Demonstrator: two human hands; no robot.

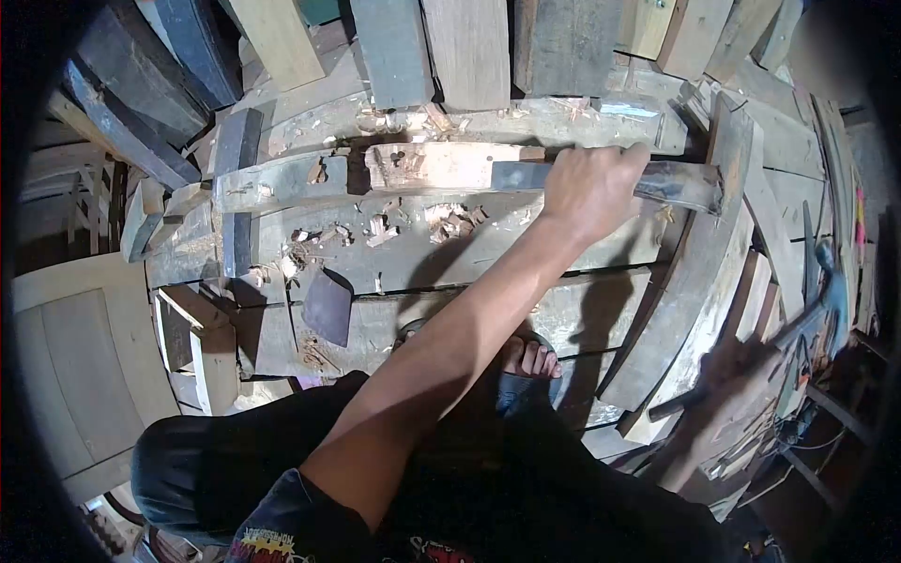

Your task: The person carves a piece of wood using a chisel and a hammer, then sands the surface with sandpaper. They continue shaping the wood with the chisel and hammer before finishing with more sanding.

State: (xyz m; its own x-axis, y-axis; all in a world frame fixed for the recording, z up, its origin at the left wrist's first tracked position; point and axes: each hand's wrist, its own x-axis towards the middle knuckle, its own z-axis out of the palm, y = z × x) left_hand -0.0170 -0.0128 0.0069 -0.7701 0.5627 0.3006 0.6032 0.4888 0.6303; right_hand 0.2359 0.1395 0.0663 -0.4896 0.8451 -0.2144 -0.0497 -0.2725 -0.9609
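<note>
My left hand (591,188) reaches forward and is shut on a dark grey wooden bar (685,185). The bar lies crosswise over curved, weathered planks (488,249). Its left end overlaps a paler block of wood (432,164) with a chipped, hollowed end. Wood chips (450,220) are scattered on the plank just below the block. My right hand is out of sight. My foot in a sandal (530,361) stands on the planks below my arm.
A dark wedge-shaped piece (328,305) lies on the planks at left. Upright boards (469,47) lean along the far side. A pale wooden panel (75,366) lies at left. Tools and scraps (826,281) crowd the right edge.
</note>
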